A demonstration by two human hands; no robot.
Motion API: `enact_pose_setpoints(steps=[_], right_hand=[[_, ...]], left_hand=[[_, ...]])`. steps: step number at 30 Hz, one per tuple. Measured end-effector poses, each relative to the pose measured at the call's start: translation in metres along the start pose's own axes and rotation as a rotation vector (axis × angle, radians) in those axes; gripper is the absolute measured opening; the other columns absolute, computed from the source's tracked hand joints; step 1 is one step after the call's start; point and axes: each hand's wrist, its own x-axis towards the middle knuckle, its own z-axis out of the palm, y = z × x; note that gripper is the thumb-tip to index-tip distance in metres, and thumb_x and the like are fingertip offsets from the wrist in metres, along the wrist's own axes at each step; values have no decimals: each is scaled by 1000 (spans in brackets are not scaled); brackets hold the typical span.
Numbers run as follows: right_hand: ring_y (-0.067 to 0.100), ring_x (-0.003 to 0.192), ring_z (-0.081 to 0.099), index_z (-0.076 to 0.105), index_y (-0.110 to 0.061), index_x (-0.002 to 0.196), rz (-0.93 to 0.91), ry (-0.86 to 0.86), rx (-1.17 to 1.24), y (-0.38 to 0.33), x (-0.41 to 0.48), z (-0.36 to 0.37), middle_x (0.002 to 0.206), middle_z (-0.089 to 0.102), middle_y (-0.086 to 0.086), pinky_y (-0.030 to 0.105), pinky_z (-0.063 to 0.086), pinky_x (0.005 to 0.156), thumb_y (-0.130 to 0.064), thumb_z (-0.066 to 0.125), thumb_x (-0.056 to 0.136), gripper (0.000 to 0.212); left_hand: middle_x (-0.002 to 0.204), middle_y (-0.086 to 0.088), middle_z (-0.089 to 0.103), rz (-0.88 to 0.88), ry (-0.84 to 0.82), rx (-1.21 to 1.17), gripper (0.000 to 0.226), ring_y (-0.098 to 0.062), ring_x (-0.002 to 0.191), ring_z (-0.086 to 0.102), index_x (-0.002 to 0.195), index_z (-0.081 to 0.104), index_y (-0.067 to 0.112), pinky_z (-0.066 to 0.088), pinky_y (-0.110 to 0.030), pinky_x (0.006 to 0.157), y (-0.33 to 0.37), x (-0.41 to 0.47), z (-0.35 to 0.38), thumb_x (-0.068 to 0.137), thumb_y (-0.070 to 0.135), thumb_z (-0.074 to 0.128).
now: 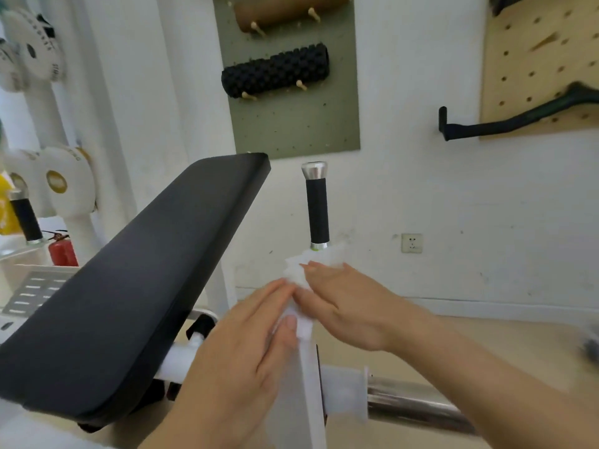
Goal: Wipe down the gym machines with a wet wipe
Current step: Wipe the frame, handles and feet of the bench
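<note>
Head view shows your two hands meeting on the thin white metal post [308, 384] of the gym machine, just under the black foam handle with the shiny silver cap [318, 209]. The crumpled white wet wipe [296, 277] is between your hands, bunched up against the post. Your left hand [246, 338] lies on the near side with its fingers nearly straight, and its thumb rests on the wipe. Your right hand [343, 306] comes in from the other side, fingers also stretched out, pushing the wipe onto the post. Neither hand is a fist. Both look flat and pressing, though the fingertips are a bit blurry.

To your left sits the big black padded rest [129, 286], tilted up. Low on the right, a shiny silver metal bar [415, 403] sticks out sideways from the post.

It looks like you are in the middle of wiping this post, near its top. The handle above has no wipe on it, so it seems a good place to go next. For that you would slide the wipe up and wrap it round the handle. The handle is round, and a flat push would only clean one side. The pad and the silver bar may need a wipe too.
</note>
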Motion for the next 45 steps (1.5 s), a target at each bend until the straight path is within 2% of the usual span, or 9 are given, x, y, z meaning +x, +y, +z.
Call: enact_pose_setpoints(steps=[4, 8, 17, 24, 29, 33, 36, 42, 45], right_hand=[[-9, 111, 39, 48, -51, 79, -93, -100, 126, -27, -15, -2, 114, 50, -29, 37, 14, 117, -43, 29, 99, 28], [2, 147, 7, 33, -29, 147, 142, -156, 53, 10, 16, -13, 161, 15, -12, 41, 3, 120, -49, 31, 99, 52], [1, 147, -6, 15, -26, 155, 222, 11, 198, 35, 26, 8, 162, 2, -12, 38, 4, 120, -45, 25, 102, 57], [-19, 126, 37, 63, -33, 123, 170, 265, 870, 36, -14, 16, 136, 50, -28, 12, 25, 111, -25, 50, 98, 29], [10, 97, 68, 75, -16, 105, 401, 408, 1153, 47, -11, 46, 99, 75, -5, 24, 55, 87, -12, 64, 90, 18], [5, 81, 69, 77, -16, 93, 401, 237, 958, 59, -25, 56, 89, 76, -4, 20, 54, 71, -9, 70, 84, 13], [3, 92, 67, 74, -15, 105, 365, 93, 715, 73, -29, 66, 102, 73, -4, 22, 53, 86, -12, 68, 83, 23], [16, 89, 57, 56, -24, 111, 160, -417, 135, 68, -34, 79, 95, 62, -8, 36, 45, 84, -56, 69, 77, 49], [23, 89, 59, 43, -18, 113, 136, -352, -372, 54, -30, 93, 86, 53, -5, 44, 33, 96, -50, 70, 75, 57]], left_hand=[[131, 44, 41, 27, -60, -78, 45, 20, 126, 34, 121, 47, 59, 23, 2, 98, -4, 10, -13, 84, 67, 23], [124, 29, 53, 2, -256, 25, 59, 7, 117, 46, 121, 58, 34, 34, -6, 96, -3, 30, -18, 91, 67, 19], [126, 9, 60, -250, -574, 91, 44, -11, 113, 54, 128, 53, 27, 40, -31, 102, -10, 108, -4, 100, 50, 30], [87, 5, 71, -53, -194, 381, 49, -11, 79, 64, 91, 72, 24, 54, -31, 74, 7, 60, -21, 85, 62, 42], [72, 16, 66, 70, 82, 251, 38, -7, 69, 61, 85, 74, 24, 52, -23, 64, 21, 25, -11, 87, 49, 45], [84, -2, 66, 409, 118, 456, 23, -22, 77, 60, 77, 69, 10, 49, -36, 68, 45, 4, 9, 92, 24, 60], [69, -4, 58, 562, 29, 630, 22, -26, 62, 52, 62, 59, 13, 41, -36, 56, 59, -23, 47, 82, 4, 63], [45, -3, 40, 413, -105, 759, 35, -19, 42, 41, 44, 47, 14, 24, -25, 45, 37, -60, 99, 66, -9, 33], [43, -2, 40, 352, -199, 771, 29, -19, 42, 43, 41, 46, 14, 19, -25, 48, 25, -71, 103, 58, -4, 33]])
